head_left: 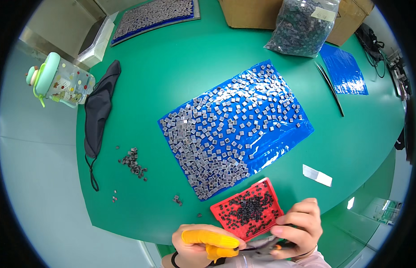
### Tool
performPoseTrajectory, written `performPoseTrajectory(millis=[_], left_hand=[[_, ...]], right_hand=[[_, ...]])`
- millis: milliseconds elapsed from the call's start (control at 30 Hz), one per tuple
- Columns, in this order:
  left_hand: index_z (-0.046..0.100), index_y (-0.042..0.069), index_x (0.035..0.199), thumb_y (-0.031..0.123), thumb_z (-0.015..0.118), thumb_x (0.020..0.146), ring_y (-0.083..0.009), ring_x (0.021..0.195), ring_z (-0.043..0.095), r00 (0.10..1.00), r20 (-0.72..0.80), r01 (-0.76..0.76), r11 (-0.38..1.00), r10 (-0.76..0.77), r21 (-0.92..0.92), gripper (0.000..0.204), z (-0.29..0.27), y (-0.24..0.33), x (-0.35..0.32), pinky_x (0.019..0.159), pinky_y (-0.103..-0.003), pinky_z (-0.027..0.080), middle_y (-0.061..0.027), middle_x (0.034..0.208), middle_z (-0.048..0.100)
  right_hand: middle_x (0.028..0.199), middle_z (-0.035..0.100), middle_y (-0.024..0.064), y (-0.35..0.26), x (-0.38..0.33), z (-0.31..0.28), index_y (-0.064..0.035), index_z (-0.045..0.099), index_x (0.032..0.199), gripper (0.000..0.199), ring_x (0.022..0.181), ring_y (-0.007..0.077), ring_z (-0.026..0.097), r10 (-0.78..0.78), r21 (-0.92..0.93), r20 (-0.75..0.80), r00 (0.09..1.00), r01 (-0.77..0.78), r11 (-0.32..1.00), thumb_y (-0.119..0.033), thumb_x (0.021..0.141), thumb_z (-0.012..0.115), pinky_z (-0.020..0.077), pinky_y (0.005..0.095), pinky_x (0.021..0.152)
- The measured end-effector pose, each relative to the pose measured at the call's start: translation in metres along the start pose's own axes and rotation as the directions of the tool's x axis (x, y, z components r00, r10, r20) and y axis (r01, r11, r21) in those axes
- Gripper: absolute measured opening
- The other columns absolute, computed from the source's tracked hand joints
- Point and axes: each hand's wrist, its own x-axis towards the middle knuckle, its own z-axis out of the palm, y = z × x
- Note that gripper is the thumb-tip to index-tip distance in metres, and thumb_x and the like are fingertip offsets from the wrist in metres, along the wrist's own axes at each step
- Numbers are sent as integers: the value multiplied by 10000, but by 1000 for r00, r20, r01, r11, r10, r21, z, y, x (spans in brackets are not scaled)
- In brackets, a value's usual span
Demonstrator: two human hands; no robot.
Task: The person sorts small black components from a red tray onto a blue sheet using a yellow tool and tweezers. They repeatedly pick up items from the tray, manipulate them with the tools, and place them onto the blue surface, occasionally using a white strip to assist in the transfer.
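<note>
My left hand [201, 244], with yellow covers on its thumb and a finger, is closed in a pinch at the front edge of the table. A small black piece [236, 249] shows at its fingertips. Close by, my right hand [301, 228] is wrapped round what looks like a pair of nippers [267, 246], partly hidden by the fingers; dark and orange parts show. Just beyond both hands sits a red tray [220, 215] holding many tiny black parts [250, 211]. Behind it lies a blue sheet [279, 145] covered with small grey square pieces [203, 147].
Loose dark pieces [134, 164] lie left of the sheet. Further left are a black mask [98, 109] and a clear bottle [71, 80]. Tweezers [331, 89], a blue film [344, 69] and a white slip [317, 175] lie right. A filled bag [301, 29] and cardboard box [250, 13] stand behind.
</note>
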Motion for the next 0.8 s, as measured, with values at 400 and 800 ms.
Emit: performPoseTrajectory(millis=[400, 800], left_hand=[[616, -81, 1042, -22, 768, 762, -244, 719, 687, 998, -63, 18, 995, -24, -102, 323, -3, -5, -3, 651, -329, 577, -208, 837, 689], [425, 25, 958, -125, 698, 796, -276, 813, 696, 974, 97, -206, 979, 204, 9, 351, 2, -16, -3, 727, -334, 568, -268, 951, 673]], right_hand=[[998, 607, 64, 2, 6, -9, -137, 701, 1000, 470, 903, 279, 521, 189, -407, 53, 981, -152, 901, -186, 537, 762, 387, 433, 803], [1169, 587, 128, 79, -18, -62, -44, 605, 1202, 314, 1106, 284, 541, 434, -558, -491, 756, -655, 509, -82, 891, 617, 418, 399, 957]])
